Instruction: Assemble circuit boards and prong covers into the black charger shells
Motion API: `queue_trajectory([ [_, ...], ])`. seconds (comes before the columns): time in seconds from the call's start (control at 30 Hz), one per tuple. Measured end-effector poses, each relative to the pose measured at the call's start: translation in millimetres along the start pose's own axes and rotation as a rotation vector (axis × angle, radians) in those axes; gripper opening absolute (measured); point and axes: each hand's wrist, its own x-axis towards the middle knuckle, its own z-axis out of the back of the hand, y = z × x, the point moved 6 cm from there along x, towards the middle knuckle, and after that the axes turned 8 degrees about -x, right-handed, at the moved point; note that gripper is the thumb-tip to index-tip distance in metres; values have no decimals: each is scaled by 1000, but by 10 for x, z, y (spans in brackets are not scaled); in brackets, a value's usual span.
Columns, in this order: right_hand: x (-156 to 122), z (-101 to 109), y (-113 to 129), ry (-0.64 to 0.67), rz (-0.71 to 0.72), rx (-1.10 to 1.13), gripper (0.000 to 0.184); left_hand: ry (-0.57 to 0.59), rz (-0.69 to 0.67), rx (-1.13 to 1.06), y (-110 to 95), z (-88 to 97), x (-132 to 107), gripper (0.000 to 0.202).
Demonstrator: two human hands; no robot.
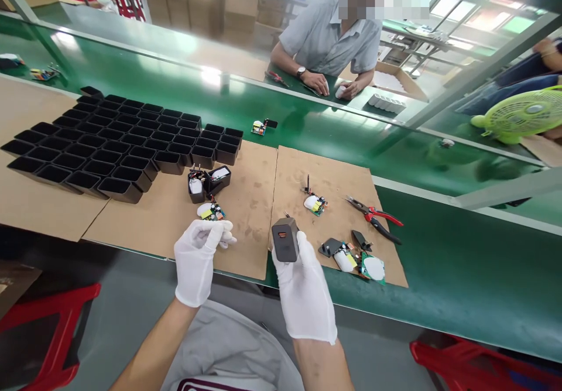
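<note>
In a white glove, my right hand (302, 285) grips a black charger housing (285, 240) with an orange port slot facing up toward me; metal prongs poke out behind it. My left hand (197, 262), also gloved, hovers over the cardboard with its fingers curled together. Whatever those fingers may hold is hidden. Just beyond them lies a small circuit board (211, 211) with white and yellow parts. Behind that board, two black housings (209, 181) are filled with electronics. To the right of my right hand are loose boards (373, 267) and black prong covers (330, 247).
Rows of black open housings (100, 139) cover the left cardboard. Red-handled pliers (375, 215) lie at right, near another board (315, 203). One board (264, 126) sits on the green bench. A co-worker (329, 45) handles white pieces opposite. A green fan (522, 113) stands far right.
</note>
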Motion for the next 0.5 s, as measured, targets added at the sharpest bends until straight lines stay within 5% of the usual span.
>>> queue_trajectory([
  [0.1, 29, 143, 115, -296, -1, -87, 30, -17, 5, -1, 19, 8, 12, 26],
  [0.17, 21, 107, 208, -356, 116, -237, 34, -22, 7, -2, 17, 4, 14, 27],
  [0.3, -63, -243, 147, -129, 300, -393, 46, -34, 12, 8, 21, 2, 12, 24],
  [0.5, -25, -287, 31, -83, 142, -272, 16, -42, 9, 28, 26, -5, 5, 17],
])
